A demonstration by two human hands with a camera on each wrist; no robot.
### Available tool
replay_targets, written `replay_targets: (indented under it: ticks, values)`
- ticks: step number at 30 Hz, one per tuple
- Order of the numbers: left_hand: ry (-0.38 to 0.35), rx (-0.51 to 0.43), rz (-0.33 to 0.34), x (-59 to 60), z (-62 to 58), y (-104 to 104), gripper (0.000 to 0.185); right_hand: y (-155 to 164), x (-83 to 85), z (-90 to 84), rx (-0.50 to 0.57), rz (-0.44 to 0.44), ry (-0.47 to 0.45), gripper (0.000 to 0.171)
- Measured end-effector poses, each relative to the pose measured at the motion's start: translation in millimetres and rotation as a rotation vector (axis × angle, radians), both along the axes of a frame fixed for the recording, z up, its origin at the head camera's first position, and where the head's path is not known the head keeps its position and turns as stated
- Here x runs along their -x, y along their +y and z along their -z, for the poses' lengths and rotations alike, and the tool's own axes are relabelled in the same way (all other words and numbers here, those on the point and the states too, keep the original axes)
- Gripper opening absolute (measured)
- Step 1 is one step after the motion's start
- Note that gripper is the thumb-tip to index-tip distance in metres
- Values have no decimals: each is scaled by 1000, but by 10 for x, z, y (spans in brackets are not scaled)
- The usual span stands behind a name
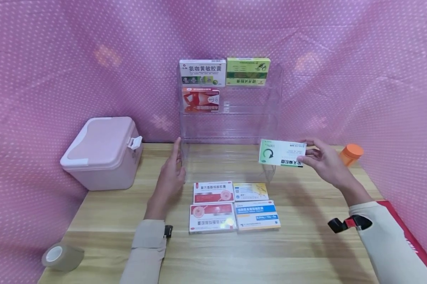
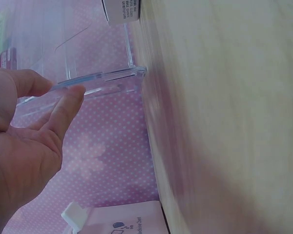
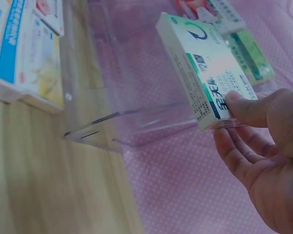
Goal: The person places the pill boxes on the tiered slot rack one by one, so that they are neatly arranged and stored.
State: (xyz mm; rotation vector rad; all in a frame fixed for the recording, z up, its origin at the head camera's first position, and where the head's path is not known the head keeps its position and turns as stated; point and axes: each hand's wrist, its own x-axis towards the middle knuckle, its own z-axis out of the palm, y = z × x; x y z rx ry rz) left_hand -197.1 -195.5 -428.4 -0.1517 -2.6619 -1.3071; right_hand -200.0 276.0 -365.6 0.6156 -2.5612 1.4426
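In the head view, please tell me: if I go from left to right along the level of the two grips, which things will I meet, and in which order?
Pink lidded box, left grip, clear rack, white-and-green medicine box, right grip, orange bottle.

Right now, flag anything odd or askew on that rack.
On the clear rack, the top green medicine box and red medicine box a tier lower look upside down: their print is inverted, while the white capsule box reads upright.
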Motion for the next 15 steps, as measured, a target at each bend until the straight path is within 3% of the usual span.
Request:
replay_targets:
  ticks: [15]
  values:
    - [6, 9, 5, 12, 7, 3, 107, -404, 501, -483, -92, 121, 78, 48]
